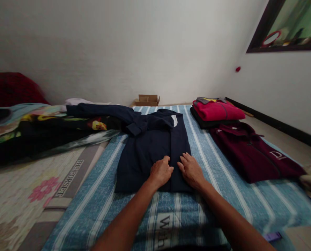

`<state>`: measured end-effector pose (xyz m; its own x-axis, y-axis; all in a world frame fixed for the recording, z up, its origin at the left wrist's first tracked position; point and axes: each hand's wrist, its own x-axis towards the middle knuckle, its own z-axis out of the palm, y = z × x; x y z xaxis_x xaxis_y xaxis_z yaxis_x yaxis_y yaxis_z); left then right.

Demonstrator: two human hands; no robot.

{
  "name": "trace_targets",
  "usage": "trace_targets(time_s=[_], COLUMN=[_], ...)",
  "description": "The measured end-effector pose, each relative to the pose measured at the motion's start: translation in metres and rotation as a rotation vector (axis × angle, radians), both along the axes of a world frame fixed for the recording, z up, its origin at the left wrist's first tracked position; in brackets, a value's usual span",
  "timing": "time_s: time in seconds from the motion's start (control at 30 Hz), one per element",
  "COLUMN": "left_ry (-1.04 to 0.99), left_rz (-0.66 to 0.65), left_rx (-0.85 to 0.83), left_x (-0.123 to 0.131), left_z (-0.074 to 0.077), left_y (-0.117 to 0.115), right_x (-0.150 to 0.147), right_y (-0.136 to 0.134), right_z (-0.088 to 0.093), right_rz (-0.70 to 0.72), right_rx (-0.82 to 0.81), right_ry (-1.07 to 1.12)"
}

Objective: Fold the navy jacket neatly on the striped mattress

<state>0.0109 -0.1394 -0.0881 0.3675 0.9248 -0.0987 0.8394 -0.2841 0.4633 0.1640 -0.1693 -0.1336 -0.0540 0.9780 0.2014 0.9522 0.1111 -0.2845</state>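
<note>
A navy blue shirt (pixel 150 146) lies partly folded on a blue striped sheet (pixel 97 195), one sleeve stretched out to the left. My left hand (pixel 160 171) rests on its lower part with the fingers curled down onto the cloth. My right hand (pixel 190 169) lies flat beside it, fingers stretched out on the shirt's folded right edge. The two hands almost touch. Neither hand lifts the cloth.
A maroon jacket (pixel 254 153) lies flat to the right. Behind it is a folded stack with a red garment (pixel 216 109) on top. Dark printed clothes (pixel 40 134) are heaped at left on a floral bedspread (pixel 27 195). A cardboard box (pixel 147 100) stands by the wall.
</note>
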Motion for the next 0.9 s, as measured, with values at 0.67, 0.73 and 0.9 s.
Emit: trace_targets(time_s=[0.67, 0.73, 0.9], left_ry=[-0.333, -0.409, -0.447], left_rz=[0.166, 0.175, 0.451], left_rx=[-0.334, -0.370, -0.039], left_x=[-0.004, -0.009, -0.048], left_z=[-0.010, -0.006, 0.013], left_y=[0.013, 0.017, 0.065], right_x=[-0.032, -0.034, -0.037], right_y=[-0.023, -0.021, -0.020], right_z=[0.004, 0.003, -0.003], right_rz=[0.061, 0.095, 0.122], right_rx=[-0.013, -0.046, -0.090], right_ry=[0.015, 0.021, 0.042])
